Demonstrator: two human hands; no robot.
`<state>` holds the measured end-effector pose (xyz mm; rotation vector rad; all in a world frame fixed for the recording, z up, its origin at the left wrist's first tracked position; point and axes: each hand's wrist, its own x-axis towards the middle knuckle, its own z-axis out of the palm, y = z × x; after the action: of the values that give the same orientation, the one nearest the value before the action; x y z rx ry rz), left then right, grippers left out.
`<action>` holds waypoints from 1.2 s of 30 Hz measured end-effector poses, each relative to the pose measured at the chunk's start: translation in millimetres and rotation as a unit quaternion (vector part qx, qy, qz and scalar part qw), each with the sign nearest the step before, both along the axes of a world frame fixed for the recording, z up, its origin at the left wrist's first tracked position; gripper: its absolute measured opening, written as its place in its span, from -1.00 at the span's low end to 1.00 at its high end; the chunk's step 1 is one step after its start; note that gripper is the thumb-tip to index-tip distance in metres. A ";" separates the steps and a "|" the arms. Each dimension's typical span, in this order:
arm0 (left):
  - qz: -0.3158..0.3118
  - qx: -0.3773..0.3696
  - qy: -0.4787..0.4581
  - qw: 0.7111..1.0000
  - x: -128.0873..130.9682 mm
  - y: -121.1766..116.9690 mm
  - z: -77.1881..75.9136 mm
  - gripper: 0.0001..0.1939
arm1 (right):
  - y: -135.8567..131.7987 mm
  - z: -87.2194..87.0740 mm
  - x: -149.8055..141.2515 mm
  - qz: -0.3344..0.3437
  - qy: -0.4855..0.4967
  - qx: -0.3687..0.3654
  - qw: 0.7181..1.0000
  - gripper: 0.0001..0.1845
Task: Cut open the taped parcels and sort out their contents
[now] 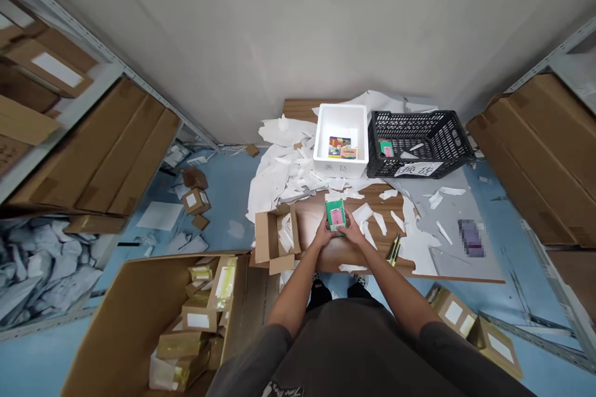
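Observation:
Between both hands I hold a small green and pink box (336, 213) over the wooden table (310, 217). My left hand (323, 233) grips its left lower side, and my right hand (352, 231) grips its right lower side. An open cardboard carton (263, 237) with white paper inside stands left of my hands. To the right lies a yellow and black utility knife (393, 250). Torn white paper (365, 217) is scattered around the box.
Behind my hands stand a white bin (341, 167) with small colourful boxes and a black plastic crate (419, 136) holding another green box. A big carton (107, 316) of parcels stands on the left. Shelves with cardboard boxes (107, 155) flank both sides.

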<state>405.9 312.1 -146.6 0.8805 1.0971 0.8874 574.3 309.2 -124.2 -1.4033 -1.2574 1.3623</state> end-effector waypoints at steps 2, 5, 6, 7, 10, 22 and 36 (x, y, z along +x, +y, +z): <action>0.008 0.026 0.017 0.999 -8.7 7.9 22.9 0.45 | 9.6 20.2 -6.1 -0.008 0.030 0.019 0.999 -0.07; 0.024 0.071 0.038 0.996 -12.0 27.9 53.5 0.44 | 28.4 49.0 -7.8 -0.015 0.066 0.055 0.996 -0.10; 0.025 0.087 0.038 0.995 -8.9 36.9 62.3 0.43 | 35.2 57.4 -4.7 -0.026 0.072 0.070 0.995 -0.11; 0.024 0.102 0.035 0.994 -3.4 46.8 70.4 0.42 | 42.1 64.9 0.6 -0.041 0.074 0.084 0.993 -0.12; 0.009 0.140 0.034 0.990 28.7 80.1 91.0 0.33 | 63.1 81.8 31.1 -0.107 0.063 0.119 0.985 -0.12; -0.079 0.179 0.088 0.977 267.7 203.7 131.2 -0.06 | 153.0 86.8 244.7 -0.280 0.061 0.103 0.953 -0.22; 0.081 0.206 0.235 0.946 240.0 275.6 154.9 -0.12 | 259.8 107.5 289.8 -0.149 -0.063 0.091 0.983 -0.06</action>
<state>645.9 587.7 8.3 1.4153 1.4352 1.0983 864.1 569.0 -16.7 -1.4970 -1.1647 0.9464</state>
